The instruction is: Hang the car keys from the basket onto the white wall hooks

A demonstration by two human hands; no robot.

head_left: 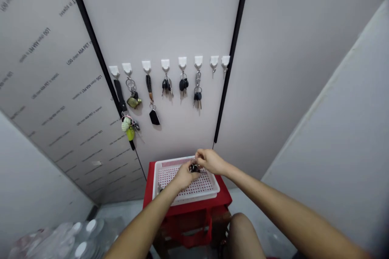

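My left hand (184, 177) and my right hand (209, 161) meet above a white perforated plastic tray (156, 182), pinching a small bunch of keys with a dark fob (193, 168) between them. Part of the bunch is hidden by my fingers. Higher up, a row of several white adhesive wall hooks (182, 62) carries several key sets, including a black-fobbed set (197, 96) and a set with a green tag (130, 133). The rightmost hooks (220, 61) hold no keys. Both hands are well below the hooks.
The tray rests on a red stool (223, 199) against the grey wall panels, which have black vertical strips (232, 52). My knee (243, 234) is just below the stool. Clear plastic bottles (63, 238) lie at the lower left.
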